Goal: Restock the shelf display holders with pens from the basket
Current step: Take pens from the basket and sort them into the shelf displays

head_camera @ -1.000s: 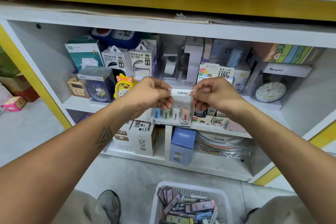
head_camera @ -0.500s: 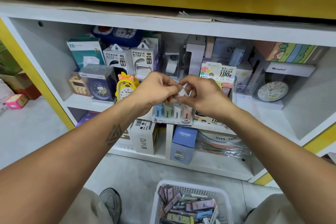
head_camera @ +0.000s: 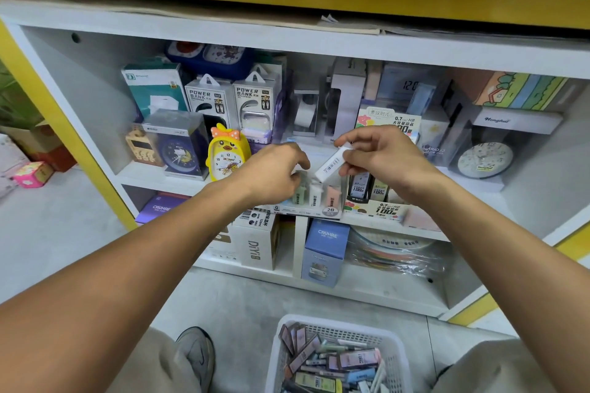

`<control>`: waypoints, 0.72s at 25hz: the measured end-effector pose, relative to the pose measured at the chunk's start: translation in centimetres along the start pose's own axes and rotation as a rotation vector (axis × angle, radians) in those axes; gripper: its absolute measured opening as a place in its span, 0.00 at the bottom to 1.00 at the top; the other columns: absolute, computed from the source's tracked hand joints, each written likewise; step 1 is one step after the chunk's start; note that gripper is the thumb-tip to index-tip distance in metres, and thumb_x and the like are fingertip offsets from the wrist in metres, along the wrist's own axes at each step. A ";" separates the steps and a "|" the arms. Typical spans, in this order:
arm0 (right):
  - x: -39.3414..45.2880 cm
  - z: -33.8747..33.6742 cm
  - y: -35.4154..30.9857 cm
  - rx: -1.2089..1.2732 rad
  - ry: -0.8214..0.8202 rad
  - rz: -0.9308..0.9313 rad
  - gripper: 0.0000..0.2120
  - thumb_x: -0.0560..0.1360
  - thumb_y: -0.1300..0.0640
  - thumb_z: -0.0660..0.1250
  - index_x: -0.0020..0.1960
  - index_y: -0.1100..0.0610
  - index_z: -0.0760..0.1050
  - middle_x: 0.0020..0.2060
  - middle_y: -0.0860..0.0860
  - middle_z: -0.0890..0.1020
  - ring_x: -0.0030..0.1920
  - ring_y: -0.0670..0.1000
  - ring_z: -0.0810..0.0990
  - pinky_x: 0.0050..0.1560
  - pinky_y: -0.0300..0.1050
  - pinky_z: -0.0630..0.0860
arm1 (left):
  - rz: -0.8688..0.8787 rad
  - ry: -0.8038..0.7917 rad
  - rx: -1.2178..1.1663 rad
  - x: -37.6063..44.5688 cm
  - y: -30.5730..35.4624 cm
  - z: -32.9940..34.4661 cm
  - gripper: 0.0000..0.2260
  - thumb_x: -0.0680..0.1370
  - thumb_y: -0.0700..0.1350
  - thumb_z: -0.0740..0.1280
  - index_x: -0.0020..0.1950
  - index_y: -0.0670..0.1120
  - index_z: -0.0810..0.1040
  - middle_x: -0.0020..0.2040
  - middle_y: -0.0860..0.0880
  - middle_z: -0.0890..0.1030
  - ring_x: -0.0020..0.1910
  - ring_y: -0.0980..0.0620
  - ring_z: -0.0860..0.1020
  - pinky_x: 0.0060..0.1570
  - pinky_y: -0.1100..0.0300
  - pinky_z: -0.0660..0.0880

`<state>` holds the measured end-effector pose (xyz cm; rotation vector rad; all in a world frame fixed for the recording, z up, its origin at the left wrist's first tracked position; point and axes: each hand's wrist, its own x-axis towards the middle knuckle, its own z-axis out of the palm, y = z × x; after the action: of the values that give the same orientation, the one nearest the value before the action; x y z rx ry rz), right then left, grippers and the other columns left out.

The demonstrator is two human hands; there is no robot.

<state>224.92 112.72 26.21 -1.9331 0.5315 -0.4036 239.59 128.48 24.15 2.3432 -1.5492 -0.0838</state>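
Head view: right hand [head_camera: 386, 158] pinching a slim white barcoded pen case [head_camera: 330, 165] by its upper end, tilted, lower tip just above the clear plastic shelf display holder [head_camera: 308, 209] with pastel cases standing in it; left hand [head_camera: 274, 174] beside, fingers curled at the holder's left slots, grasp there impossible to tell; white perforated plastic basket [head_camera: 338, 330] of more cases on grey floor below.
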 end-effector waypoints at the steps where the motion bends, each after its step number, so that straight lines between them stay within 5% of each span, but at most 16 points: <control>1: 0.0 0.0 0.0 -0.029 0.014 -0.011 0.11 0.78 0.69 0.66 0.52 0.55 0.82 0.35 0.54 0.86 0.41 0.54 0.87 0.48 0.46 0.83 | 0.018 -0.018 0.022 0.0 0.0 0.2 0.16 0.78 0.42 0.64 0.65 0.47 0.78 0.66 0.50 0.77 0.64 0.47 0.75 0.63 0.53 0.72; 4: 0.2 -0.3 0.1 -0.217 0.081 -0.070 0.15 0.76 0.69 0.65 0.50 0.50 0.82 0.39 0.59 0.85 0.37 0.50 0.87 0.47 0.53 0.82 | 0.041 -0.064 0.058 -0.2 0.1 0.6 0.18 0.77 0.41 0.64 0.68 0.48 0.76 0.68 0.51 0.75 0.66 0.48 0.73 0.64 0.57 0.69; 6: 0.3 -0.5 0.1 -0.366 0.103 -0.100 0.15 0.75 0.66 0.66 0.49 0.47 0.82 0.39 0.54 0.85 0.36 0.44 0.86 0.48 0.48 0.82 | 0.050 -0.074 0.068 -0.2 0.1 0.8 0.20 0.77 0.41 0.63 0.69 0.48 0.75 0.69 0.51 0.74 0.67 0.49 0.72 0.64 0.57 0.68; 9: 0.4 -0.8 -0.1 -0.638 0.049 -0.119 0.12 0.75 0.62 0.70 0.57 0.51 0.84 0.40 0.45 0.84 0.47 0.43 0.83 0.54 0.39 0.76 | 0.090 -0.120 0.098 -0.2 0.1 0.9 0.23 0.77 0.39 0.62 0.72 0.47 0.72 0.73 0.51 0.71 0.71 0.49 0.69 0.68 0.58 0.66; 11: 0.3 -0.8 -0.1 -0.767 -0.012 -0.120 0.13 0.77 0.60 0.69 0.60 0.53 0.82 0.42 0.47 0.84 0.54 0.50 0.81 0.61 0.44 0.75 | 0.125 -0.181 0.109 -0.2 0.2 1.1 0.25 0.76 0.38 0.61 0.74 0.47 0.70 0.74 0.50 0.70 0.72 0.49 0.68 0.70 0.57 0.65; 15: 0.4 -0.4 0.1 -0.782 -0.036 -0.135 0.07 0.80 0.54 0.68 0.50 0.54 0.84 0.33 0.44 0.79 0.39 0.46 0.79 0.72 0.54 0.67 | 0.142 -0.245 0.127 -0.2 0.2 1.4 0.27 0.75 0.36 0.60 0.75 0.49 0.68 0.75 0.51 0.68 0.72 0.49 0.68 0.69 0.55 0.66; 18: 0.8 0.0 0.4 -0.767 0.020 -0.122 0.06 0.79 0.55 0.69 0.47 0.57 0.83 0.36 0.48 0.79 0.45 0.52 0.77 0.68 0.55 0.71 | 0.139 -0.205 0.123 -0.1 0.1 1.4 0.27 0.75 0.36 0.61 0.74 0.47 0.70 0.74 0.50 0.70 0.71 0.48 0.69 0.69 0.56 0.66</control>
<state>225.51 112.14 25.94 -2.7098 0.6400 -0.3177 239.14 128.24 22.87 2.3741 -1.8600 -0.2070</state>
